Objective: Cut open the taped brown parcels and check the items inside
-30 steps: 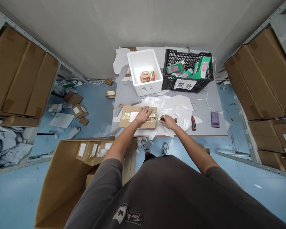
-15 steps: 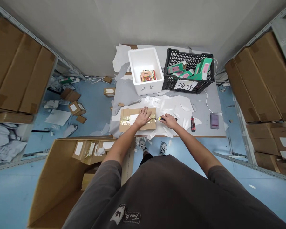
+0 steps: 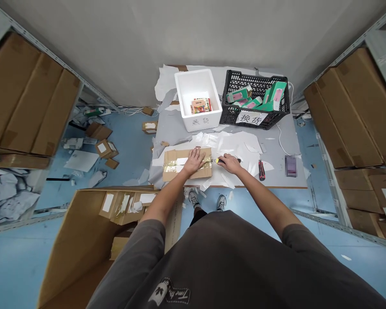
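A flat cardboard box with shiny tape along its seam and a white label lies near the table's front edge. Fingers spread, my left hand presses down on top of it. My right hand is wrapped round a yellow and black utility knife. The knife's tip is at the right end of the box, by the taped seam. Farther right lies a red and black tool, perhaps another cutter.
Behind are a white bin with small colourful packs and a black crate with green boxes. Paper scraps litter the table. A large open carton stands at my left. Shelves with cartons flank both sides.
The view has shifted slightly, so the whole scene sits a little lower. My hands, the box and the knife keep nearly the same positions relative to one another.
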A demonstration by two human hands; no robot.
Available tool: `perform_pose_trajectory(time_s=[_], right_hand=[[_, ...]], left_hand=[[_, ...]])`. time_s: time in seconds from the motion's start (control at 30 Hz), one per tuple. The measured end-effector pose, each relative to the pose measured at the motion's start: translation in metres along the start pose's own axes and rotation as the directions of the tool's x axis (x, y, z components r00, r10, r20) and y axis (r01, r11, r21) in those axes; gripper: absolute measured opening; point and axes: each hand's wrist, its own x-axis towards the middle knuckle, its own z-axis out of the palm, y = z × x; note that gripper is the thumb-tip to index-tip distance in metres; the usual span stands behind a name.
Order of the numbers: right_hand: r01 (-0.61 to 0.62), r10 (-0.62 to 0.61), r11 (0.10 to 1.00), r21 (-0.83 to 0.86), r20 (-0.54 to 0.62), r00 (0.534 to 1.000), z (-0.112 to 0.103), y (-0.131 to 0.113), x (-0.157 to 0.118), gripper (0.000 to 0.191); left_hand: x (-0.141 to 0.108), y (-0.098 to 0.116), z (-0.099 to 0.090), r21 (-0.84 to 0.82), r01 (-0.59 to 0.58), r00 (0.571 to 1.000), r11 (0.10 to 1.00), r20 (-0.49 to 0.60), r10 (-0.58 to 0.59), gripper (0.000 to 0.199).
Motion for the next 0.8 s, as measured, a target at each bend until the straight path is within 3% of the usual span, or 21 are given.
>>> perform_pose_trajectory(time_s=[0.13, 0.23, 0.3, 0.37, 0.43, 0.53, 0.6, 0.63, 0.7, 0.8], right_hand=[[-0.01, 0.011, 1.0, 0.021, -0.019, 1.0, -0.001, -0.004, 0.005, 0.035], [-0.053, 0.055, 0.997, 0.064, -0.025, 0.998, -0.002, 0.007, -0.004, 0.033], [-0.122, 0.133, 0.979, 0.166, -0.061, 0.989, 0.001, 0.016, -0.017, 0.031], [-0.227, 0.281, 0.898, 0.377, -0.093, 0.955, 0.011, 0.016, -0.03, 0.031], [-0.319, 0.459, 0.682, 0.658, -0.046, 0.887, 0.029, 0.002, -0.04, 0.038], [-0.335, 0.583, 0.184, 0.924, 0.171, 0.794, 0.063, -0.044, -0.045, 0.057], [-0.304, 0.574, 0.031, 0.952, 0.232, 0.785, 0.082, -0.077, -0.041, 0.066], [-0.306, 0.59, 0.017, 0.952, 0.238, 0.772, 0.089, -0.091, -0.038, 0.068], [-0.304, 0.645, 0.068, 0.95, 0.191, 0.74, 0.096, -0.105, -0.03, 0.069], [-0.283, 0.713, 0.199, 0.938, 0.06, 0.699, 0.094, -0.095, -0.011, 0.069]], left_hand=[[-0.002, 0.005, -0.004, -0.035, 0.024, 1.0, 0.999, -0.001, -0.024, 0.058], [-0.002, 0.006, -0.007, -0.023, 0.05, 0.999, 0.998, 0.0, -0.05, 0.06], [-0.001, 0.005, -0.011, -0.015, 0.057, 0.998, 0.998, -0.004, -0.057, 0.061], [0.0, 0.005, -0.016, -0.01, 0.064, 0.998, 0.998, -0.002, -0.064, 0.061], [0.002, 0.005, -0.021, 0.004, 0.104, 0.995, 0.995, -0.005, -0.104, 0.063], [0.004, 0.006, -0.027, 0.035, 0.219, 0.976, 0.975, -0.017, -0.219, 0.073], [0.002, 0.001, -0.032, 0.039, 0.253, 0.967, 0.967, 0.007, -0.253, 0.083], [-0.001, -0.005, -0.036, 0.038, 0.245, 0.969, 0.969, 0.035, -0.246, 0.088], [-0.011, -0.021, -0.047, 0.045, 0.219, 0.97, 0.975, 0.093, -0.223, 0.093], [-0.035, -0.052, -0.069, 0.089, 0.244, 0.961, 0.966, 0.113, -0.253, 0.086]])
